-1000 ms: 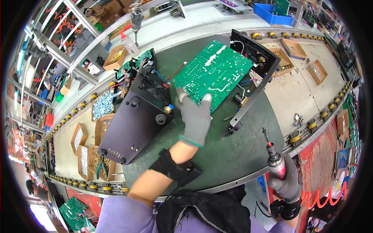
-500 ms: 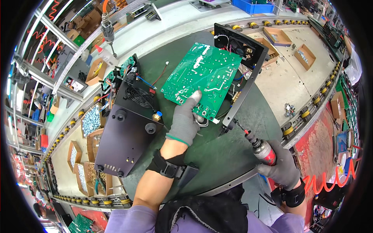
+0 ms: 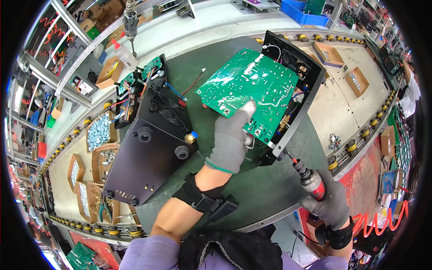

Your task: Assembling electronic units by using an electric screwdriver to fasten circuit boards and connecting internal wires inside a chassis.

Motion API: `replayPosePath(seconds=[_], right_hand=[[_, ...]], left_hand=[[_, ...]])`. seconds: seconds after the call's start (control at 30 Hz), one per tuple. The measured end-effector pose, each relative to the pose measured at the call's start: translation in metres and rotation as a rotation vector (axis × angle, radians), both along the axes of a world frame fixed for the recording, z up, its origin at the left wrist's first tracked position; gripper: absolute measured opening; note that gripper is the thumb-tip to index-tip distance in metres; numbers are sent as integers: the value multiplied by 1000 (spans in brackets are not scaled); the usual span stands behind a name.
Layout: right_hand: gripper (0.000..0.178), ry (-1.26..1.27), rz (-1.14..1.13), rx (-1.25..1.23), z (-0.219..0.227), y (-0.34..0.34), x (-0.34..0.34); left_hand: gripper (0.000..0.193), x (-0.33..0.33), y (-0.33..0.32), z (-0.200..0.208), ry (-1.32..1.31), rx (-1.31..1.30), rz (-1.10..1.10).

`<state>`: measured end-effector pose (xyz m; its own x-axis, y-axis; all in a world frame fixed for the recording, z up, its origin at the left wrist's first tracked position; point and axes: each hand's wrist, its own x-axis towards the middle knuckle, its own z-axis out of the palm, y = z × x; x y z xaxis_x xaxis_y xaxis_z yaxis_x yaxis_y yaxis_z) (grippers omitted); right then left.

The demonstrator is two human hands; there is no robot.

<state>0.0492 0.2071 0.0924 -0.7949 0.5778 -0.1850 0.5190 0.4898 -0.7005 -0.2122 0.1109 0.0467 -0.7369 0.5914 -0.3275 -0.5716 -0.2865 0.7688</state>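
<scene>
My gloved left hand (image 3: 232, 135) grips a large green circuit board (image 3: 252, 85) by its near edge, thumb on top. The board is tilted, solder side up, its right edge close to the inside of an open black metal housing (image 3: 294, 119). Wires and brass fittings show inside that housing. My gloved right hand (image 3: 330, 198) is wrapped round a red and black power screwdriver (image 3: 310, 180). Its bit points up and left, close to the housing's near corner; whether it touches there I cannot tell. Left of the board stands a second black housing (image 3: 146, 157) with round feet and a fan grille.
Trays of screws (image 3: 99, 132) and small brass parts (image 3: 95, 195) lie at the left. Another driver (image 3: 130, 27) hangs at the back left beside a white bottle (image 3: 123, 54). A roller track (image 3: 360, 137) curves round the dark green work surface (image 3: 216, 180). Cardboard trays (image 3: 356, 81) lie at right.
My left hand has moved the circuit board right, further into the open housing. My right hand still holds the screwdriver near the housing's corner. The whole view has shifted slightly.
</scene>
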Motion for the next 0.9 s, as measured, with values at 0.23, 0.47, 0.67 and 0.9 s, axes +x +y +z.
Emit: replayPosePath(seconds=[0.23, 0.47, 0.67, 0.9], right_hand=[[65, -14, 31, 156, 1, 3, 3], [64, -94, 86, 283, 4, 6, 1], [59, -115, 104, 422, 15, 0, 0], [77, -97, 148, 629, 16, -5, 3]], left_hand=[[31, 6, 8, -4, 11, -16, -7], [32, 5, 8, -1, 42, 21, -44], [29, 8, 11, -6, 12, 33, -100], [33, 3, 10, -8, 26, 47, -205]])
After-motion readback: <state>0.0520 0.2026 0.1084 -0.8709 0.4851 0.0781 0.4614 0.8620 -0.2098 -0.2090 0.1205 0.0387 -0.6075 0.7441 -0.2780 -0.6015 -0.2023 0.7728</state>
